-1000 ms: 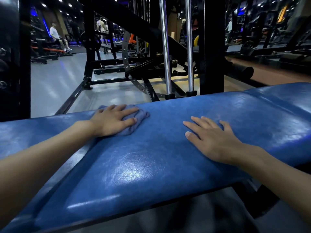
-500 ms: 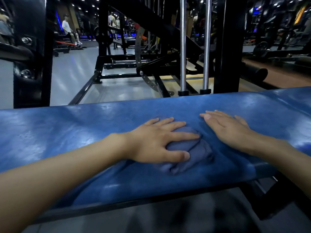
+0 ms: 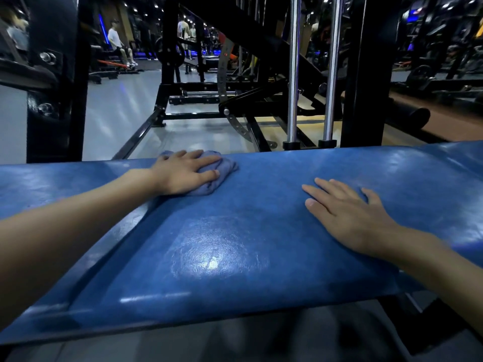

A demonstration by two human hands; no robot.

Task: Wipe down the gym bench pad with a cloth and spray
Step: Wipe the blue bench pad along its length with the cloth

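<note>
Plainly the left hand [image 3: 183, 173] is the working one: it lies flat on the bunched blue cloth [image 3: 228, 165], fingers stretched out over it and pressing it down rather than clutching it, thumb laid along the cloth's near side. Cloth and hand sit at the far edge of the bench pad [image 3: 222, 246], left of its middle. The pad's long axis runs from side to side in front of the person, so most of its length lies off to the right of those fingertips, and its width lies back toward the body. The right hand [image 3: 347, 218] rests palm down on the pad with fingers spread and nothing in them, well apart from the cloth. I'd judge the next stroke is the left hand's. No spray bottle is in sight.
</note>
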